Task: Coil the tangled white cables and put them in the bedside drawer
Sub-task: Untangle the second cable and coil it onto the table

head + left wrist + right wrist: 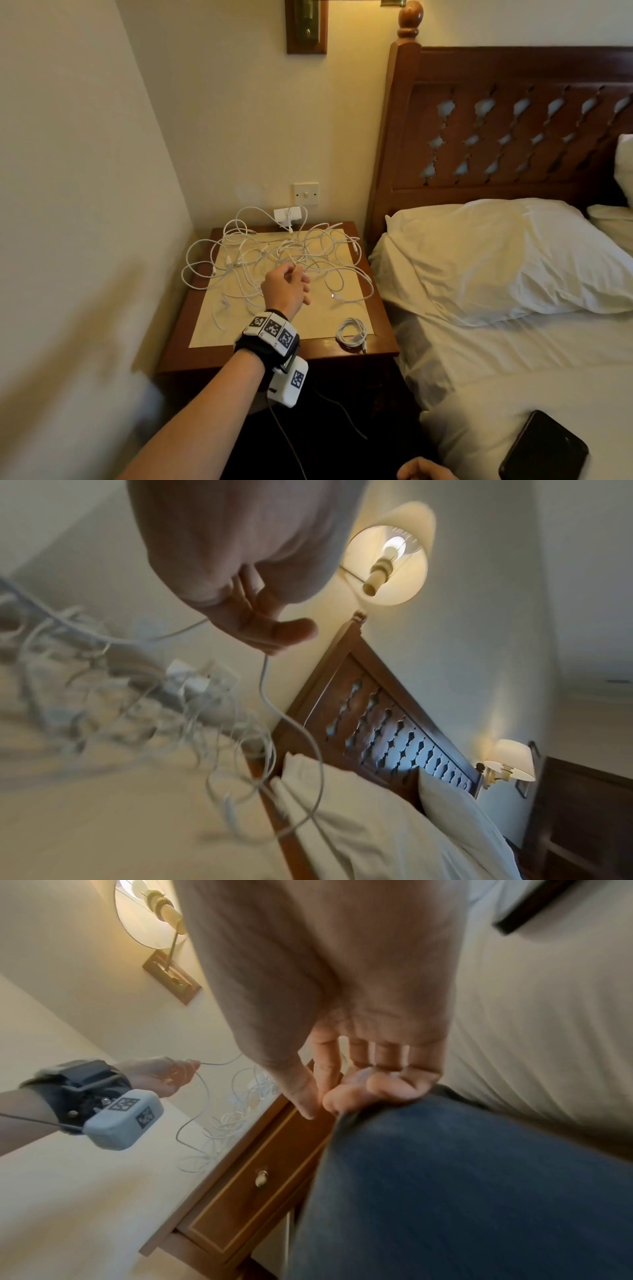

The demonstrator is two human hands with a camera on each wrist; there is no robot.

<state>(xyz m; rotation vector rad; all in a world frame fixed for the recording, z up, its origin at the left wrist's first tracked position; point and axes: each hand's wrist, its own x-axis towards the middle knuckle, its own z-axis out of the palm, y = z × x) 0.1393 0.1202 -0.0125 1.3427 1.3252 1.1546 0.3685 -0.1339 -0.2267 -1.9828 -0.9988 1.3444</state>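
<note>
From the head view our left hand (285, 288) pinches one strand of the tangled white cables (274, 255) on the bedside table (346, 354), in the left-wrist view we should draw it out slowly, and the right-wrist view shows our right hand (359, 1085) loosely curled, empty, beside the closed drawer (253, 1180).

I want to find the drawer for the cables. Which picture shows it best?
The right wrist view: the drawer shows its whole shut front and round knob, under the bedside table top. The head view shows only the tabletop from above; the front is in shadow. The left wrist view misses the drawer.
</note>
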